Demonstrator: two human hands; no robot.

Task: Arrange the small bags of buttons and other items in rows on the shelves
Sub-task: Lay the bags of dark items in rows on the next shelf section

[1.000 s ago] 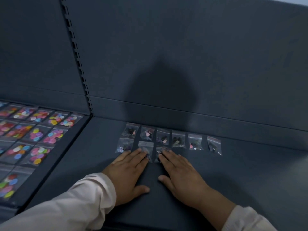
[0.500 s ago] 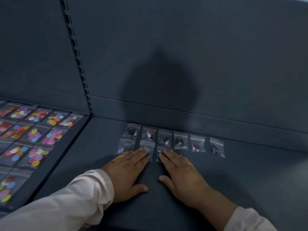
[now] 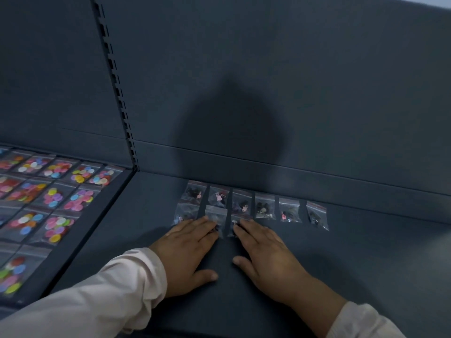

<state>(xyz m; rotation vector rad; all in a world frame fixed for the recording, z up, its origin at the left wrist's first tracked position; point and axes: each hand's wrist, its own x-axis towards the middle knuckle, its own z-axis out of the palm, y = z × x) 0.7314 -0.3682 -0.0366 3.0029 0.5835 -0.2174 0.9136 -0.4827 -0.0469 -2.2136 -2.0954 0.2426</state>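
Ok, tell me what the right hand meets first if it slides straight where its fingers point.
The right hand rests its fingertips on a front-row bag; beyond it, probably the back-row bag directly behind.

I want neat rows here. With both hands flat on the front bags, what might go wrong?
Left hand and right hand press the front bags, which sit right against the back row; a further push may slide them over it. Lifting the hands may drag bags askew. The end bag sits tilted, apart.

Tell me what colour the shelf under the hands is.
The shelf is dark blue-grey, clearest in the head view.
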